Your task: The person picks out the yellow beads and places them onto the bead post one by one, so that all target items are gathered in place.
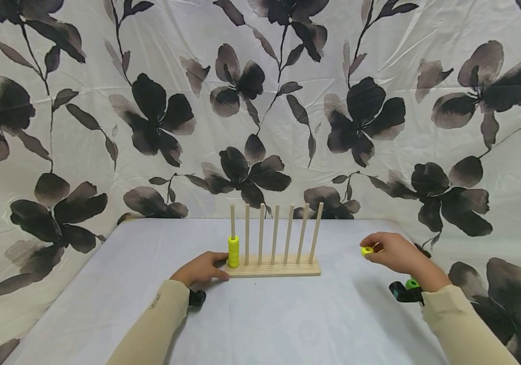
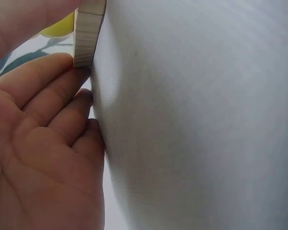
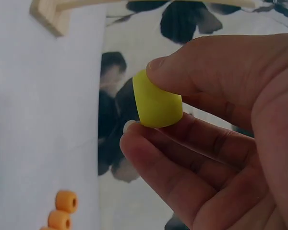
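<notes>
A wooden peg stand (image 1: 274, 271) with several upright pegs stands on the table, yellow beads (image 1: 233, 252) stacked on its leftmost peg. My left hand (image 1: 201, 268) holds the left end of its base, the thumb and fingers on either side. In the left wrist view, fingertips of that hand (image 2: 43, 129) touch the end of the wooden base (image 2: 88, 36). Off to the right of the stand, my right hand (image 1: 392, 252) pinches a single yellow bead (image 1: 367, 250) above the table. The right wrist view shows this yellow bead (image 3: 156, 103) between thumb and fingers.
Orange beads (image 3: 66, 201) lie on the table in the right wrist view. A green bead (image 1: 412, 284) shows beside the right wrist, partly hidden by the wrist camera (image 1: 405, 292). Behind the white table (image 1: 287, 324) hangs a floral cloth (image 1: 251, 126).
</notes>
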### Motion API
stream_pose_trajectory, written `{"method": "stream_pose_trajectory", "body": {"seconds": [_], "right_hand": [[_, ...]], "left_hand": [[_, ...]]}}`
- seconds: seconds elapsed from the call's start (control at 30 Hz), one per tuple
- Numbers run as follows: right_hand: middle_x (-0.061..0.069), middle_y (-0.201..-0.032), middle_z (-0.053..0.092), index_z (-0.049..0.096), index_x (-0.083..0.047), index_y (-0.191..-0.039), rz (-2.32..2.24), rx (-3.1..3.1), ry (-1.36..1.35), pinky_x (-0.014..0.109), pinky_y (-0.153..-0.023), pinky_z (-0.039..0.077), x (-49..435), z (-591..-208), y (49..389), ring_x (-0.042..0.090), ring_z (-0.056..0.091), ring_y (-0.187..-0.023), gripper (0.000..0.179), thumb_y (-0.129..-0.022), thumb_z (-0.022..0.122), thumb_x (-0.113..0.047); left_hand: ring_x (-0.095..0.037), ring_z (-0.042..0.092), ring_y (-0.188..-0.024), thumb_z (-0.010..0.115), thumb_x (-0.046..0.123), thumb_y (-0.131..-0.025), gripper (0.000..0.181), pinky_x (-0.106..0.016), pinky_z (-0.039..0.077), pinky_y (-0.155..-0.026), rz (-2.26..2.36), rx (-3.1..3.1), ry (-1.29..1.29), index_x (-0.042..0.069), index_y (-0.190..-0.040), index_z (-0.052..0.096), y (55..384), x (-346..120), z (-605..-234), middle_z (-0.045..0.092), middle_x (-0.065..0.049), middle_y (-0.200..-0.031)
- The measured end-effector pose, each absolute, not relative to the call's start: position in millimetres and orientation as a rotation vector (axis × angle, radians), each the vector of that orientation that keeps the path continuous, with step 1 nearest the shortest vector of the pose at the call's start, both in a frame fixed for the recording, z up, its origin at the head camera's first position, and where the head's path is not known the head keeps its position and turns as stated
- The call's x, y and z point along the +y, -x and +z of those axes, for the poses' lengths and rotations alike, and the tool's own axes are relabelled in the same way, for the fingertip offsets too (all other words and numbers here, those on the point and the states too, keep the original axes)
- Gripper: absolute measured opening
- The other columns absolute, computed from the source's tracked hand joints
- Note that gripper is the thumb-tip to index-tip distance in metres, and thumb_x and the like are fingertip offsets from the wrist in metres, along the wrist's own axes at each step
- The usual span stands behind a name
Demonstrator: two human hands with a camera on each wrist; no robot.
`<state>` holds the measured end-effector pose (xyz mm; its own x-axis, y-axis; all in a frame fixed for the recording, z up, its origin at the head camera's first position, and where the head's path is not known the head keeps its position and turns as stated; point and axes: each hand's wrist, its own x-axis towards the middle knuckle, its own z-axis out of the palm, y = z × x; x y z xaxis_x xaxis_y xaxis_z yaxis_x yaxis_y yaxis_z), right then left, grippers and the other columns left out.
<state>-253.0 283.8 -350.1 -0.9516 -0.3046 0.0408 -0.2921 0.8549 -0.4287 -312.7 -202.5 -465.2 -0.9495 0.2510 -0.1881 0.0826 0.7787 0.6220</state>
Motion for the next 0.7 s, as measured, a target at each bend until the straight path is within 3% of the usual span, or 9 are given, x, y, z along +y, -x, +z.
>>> {"method": "stream_pose_trajectory", "body": {"seconds": [0.7], "right_hand": [[0.011,-0.121,0.066,0.069,-0.015,-0.116,-0.765,3.014,0.786,0.043,-0.084,0.057,232,-311,269,0.033,0.064,-0.11,0.026,-0.091,0.061,-0.011]], "left_hand": [[-0.036,0.036,-0.142,0.084,0.036,-0.072,0.082,-0.058,0.028,-0.115,0.961,2.694,-0.227,0.014,-0.143,0.05,313,-202,-464,0.048,-0.009,-0.148]]}}
